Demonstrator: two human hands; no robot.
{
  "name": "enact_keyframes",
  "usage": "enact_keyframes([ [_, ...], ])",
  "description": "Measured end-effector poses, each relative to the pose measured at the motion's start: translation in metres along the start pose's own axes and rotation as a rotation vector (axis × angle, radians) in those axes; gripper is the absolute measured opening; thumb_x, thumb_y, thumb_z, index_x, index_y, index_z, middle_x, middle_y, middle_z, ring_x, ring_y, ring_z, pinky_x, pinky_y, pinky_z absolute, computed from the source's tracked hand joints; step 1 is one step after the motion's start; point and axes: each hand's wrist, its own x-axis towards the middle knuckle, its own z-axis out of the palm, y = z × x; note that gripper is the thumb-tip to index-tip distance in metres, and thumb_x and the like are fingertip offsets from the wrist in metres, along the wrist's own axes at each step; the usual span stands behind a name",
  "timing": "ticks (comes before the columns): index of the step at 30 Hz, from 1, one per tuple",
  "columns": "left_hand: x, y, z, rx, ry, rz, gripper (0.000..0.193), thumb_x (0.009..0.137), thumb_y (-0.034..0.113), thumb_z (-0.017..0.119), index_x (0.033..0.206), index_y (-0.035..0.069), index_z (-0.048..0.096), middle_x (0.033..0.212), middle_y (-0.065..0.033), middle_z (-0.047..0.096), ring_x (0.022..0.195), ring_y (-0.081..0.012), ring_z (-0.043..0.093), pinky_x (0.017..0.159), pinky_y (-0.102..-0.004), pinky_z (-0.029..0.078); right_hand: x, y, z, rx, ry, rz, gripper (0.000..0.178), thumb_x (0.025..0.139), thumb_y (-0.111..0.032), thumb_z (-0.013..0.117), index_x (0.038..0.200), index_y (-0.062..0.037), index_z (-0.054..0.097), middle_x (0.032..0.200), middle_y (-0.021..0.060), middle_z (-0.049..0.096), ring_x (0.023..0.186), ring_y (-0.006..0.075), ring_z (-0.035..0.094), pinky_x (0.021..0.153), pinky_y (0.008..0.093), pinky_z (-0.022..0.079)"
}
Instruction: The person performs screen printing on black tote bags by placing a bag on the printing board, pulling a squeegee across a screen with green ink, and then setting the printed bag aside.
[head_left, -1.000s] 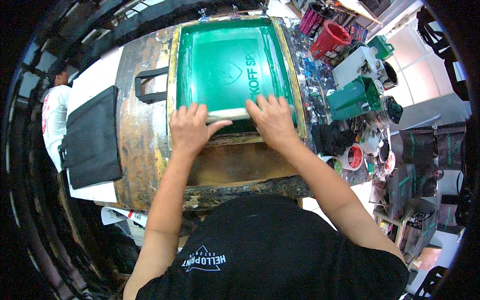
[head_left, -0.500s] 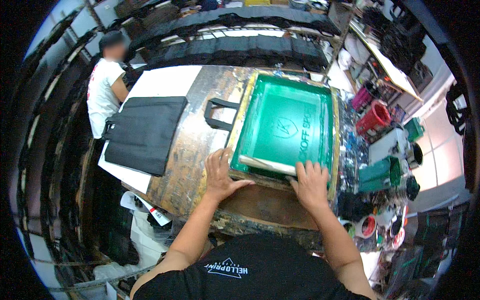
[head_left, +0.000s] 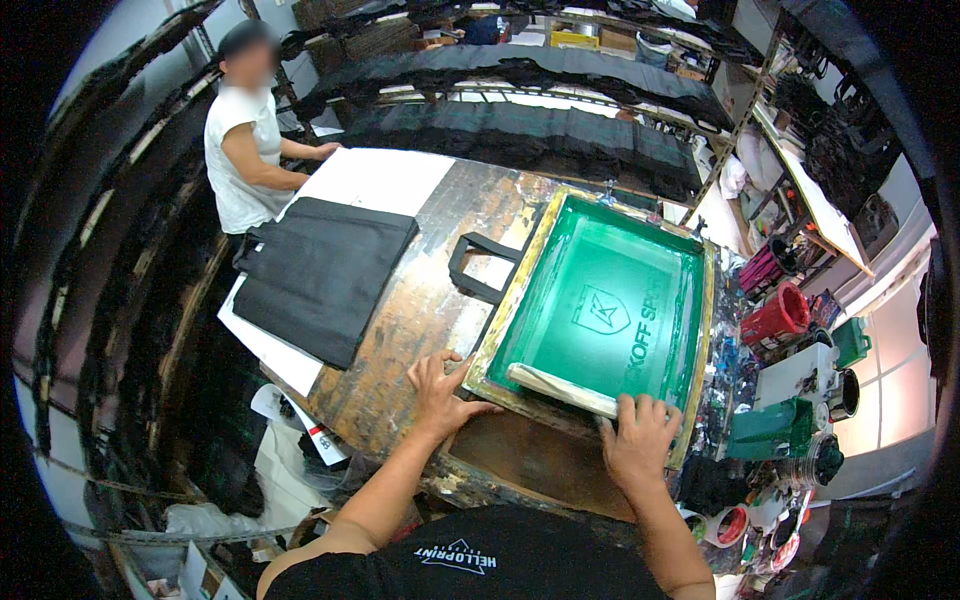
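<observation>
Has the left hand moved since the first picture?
Yes: judged against the frame, the left hand has moved leftward, off the squeegee, to the near left corner.

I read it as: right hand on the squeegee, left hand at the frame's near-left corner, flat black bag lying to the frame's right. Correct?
Not quite: the head view shows the flat black bag lying to the left of the frame. The right hand is on the squeegee and the left hand at the frame's near-left corner, as you said.

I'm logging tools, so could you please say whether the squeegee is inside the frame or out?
Inside: the squeegee lies within the frame, the right hand on one end.
</observation>
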Motion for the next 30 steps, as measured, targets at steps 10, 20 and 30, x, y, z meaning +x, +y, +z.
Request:
enact_keyframes([
  [10,0.075,0.069,-0.030,-1.195,0.299,-0.176,0.086,0.076,0.026,0.098,0.146,-0.001,0.056,0.120,-0.0030,0.069,0.104,-0.0123,0.062,0.093,-0.0281,0.049,0.059,-0.003,-0.106,-0.169,0.357,-0.036,0.054,0.082,-0.052,0.080,0.108,-0.0075,0.066,0.103,0.0132,0.061,0.104,0.0338,0.057,0.101,0.0566,0.036],
  [20,0.112,0.104,-0.043,-0.923,0.322,0.100,0.126,0.088,0.043,0.086,0.167,-0.002,-0.001,0.114,-0.0112,0.059,0.101,-0.0234,0.057,0.098,-0.0409,0.048,0.166,0.022,-0.179,-0.228,0.545,-0.036,0.048,0.092,-0.049,0.069,0.109,-0.0038,0.070,0.095,0.0155,0.069,0.093,0.0340,0.065,0.092,0.0487,0.040],
  [30,-0.023,0.027,-0.016,-0.271,0.048,-0.108,0.078,0.088,0.042,0.084,0.148,0.001,0.055,0.112,-0.0172,0.064,0.107,-0.0360,0.060,0.098,-0.0473,0.047,0.202,0.037,-0.198,-0.242,0.592,-0.094,0.051,0.102,-0.053,0.058,0.109,-0.0033,0.067,0.098,0.0223,0.072,0.097,0.0403,0.067,0.091,0.0510,0.044],
])
